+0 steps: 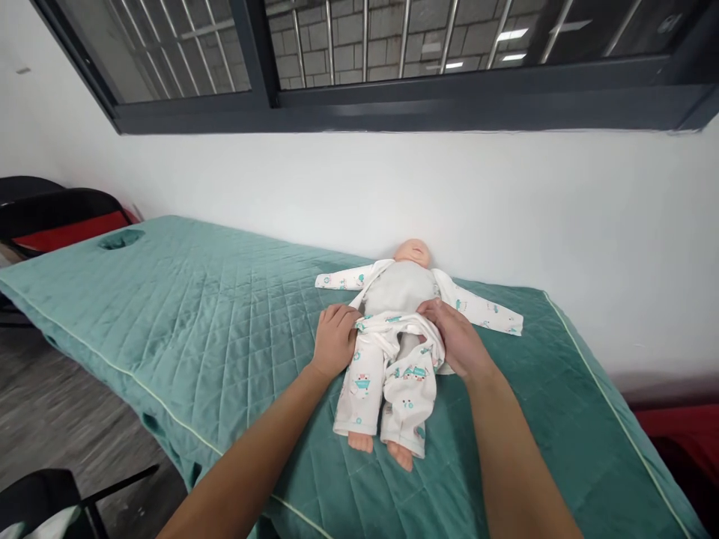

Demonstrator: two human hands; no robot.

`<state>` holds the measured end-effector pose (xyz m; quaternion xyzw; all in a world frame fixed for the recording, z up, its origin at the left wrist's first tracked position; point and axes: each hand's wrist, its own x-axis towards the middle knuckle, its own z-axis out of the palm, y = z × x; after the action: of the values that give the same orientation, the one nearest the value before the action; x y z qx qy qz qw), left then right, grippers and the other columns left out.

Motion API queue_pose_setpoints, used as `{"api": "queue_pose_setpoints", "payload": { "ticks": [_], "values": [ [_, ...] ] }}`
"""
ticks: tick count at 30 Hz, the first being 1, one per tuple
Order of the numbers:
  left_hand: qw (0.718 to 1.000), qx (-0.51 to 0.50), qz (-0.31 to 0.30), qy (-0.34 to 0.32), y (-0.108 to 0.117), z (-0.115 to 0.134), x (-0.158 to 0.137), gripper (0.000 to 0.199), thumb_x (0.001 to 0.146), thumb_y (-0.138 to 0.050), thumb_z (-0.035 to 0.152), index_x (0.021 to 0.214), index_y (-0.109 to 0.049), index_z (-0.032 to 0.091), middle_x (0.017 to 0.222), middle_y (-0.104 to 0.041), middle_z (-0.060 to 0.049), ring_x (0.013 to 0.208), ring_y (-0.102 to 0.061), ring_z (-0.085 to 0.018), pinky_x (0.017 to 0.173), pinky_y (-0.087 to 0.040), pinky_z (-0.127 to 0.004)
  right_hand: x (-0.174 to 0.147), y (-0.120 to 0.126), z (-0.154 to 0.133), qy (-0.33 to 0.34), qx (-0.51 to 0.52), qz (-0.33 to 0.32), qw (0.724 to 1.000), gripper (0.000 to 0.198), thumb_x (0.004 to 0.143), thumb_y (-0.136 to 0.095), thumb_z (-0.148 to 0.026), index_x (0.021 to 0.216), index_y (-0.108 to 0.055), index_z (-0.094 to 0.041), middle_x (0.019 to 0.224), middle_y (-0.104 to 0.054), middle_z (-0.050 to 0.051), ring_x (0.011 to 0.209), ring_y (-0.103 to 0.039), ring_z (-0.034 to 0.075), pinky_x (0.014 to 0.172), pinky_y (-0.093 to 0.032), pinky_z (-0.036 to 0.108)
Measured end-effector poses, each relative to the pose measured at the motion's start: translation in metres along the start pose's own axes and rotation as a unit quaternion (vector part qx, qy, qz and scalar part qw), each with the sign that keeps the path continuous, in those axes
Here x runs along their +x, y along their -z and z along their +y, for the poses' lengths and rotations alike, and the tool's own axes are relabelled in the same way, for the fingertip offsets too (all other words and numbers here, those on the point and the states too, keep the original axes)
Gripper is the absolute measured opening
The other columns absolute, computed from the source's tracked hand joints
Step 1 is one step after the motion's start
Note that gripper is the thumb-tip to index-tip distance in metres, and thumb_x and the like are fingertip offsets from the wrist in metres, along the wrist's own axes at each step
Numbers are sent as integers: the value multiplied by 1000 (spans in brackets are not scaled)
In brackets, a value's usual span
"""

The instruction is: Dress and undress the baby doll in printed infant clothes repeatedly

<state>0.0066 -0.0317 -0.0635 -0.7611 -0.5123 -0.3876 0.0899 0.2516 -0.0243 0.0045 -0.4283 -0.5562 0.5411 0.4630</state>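
Observation:
A baby doll [414, 251] lies on its back with its head toward the wall and its feet toward me. It wears an open white printed jacket [488, 308], sleeves spread to both sides, over a pale grey torso. White printed baby pants [362, 382] cover its legs, bunched at the hips, with both feet sticking out of the cuffs. My left hand [335, 343] is closed on the waistband at the doll's hip on the left. On the other side, my right hand [456, 340] pinches the bunched waistband; its fingertips are partly hidden in the cloth.
The doll rests on a bed with a green quilted cover [236, 314], which has a hole [120, 239] near its far left end. Behind is a white wall [281, 180] under a barred window. Black chairs [61, 213] stand at the left.

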Motion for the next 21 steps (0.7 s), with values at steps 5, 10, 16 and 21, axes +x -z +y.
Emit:
{"api": "queue_pose_setpoints", "payload": {
  "ticks": [5,10,16,21],
  "values": [
    [1000,-25,4,12,-5,-5,2,31,80,-49,3,100,-65,21,108,-70,-7,105,-54,-26,86,-39,-39,4,-7,10,-15,26,-4,1000,34,76,-76,-50,85,-63,-20,76,-59,-2,66,-51,13,61,-41,25],
    [998,-42,12,33,-12,-8,9,32,81,-50,3,102,-66,21,107,-70,-7,107,-53,-26,89,-41,-40,3,-13,11,-11,0,-23,1000,34,73,-79,-47,89,-65,-21,78,-64,-1,72,-56,15,66,-42,26],
    [995,-94,20,37,-6,-4,10,33,79,-48,5,100,-67,21,106,-71,-5,107,-55,-25,95,-42,-41,2,-12,15,-23,9,11,1000,36,82,-67,-55,99,-67,-23,86,-66,0,74,-57,16,66,-43,26],
    [979,-193,46,42,3,6,10,34,77,-44,7,99,-67,21,101,-72,-5,103,-60,-23,95,-45,-41,3,-12,15,-13,-53,-14,998,38,83,-67,-53,107,-67,-24,77,-64,-2,63,-51,13,60,-39,25]
  ]
}}
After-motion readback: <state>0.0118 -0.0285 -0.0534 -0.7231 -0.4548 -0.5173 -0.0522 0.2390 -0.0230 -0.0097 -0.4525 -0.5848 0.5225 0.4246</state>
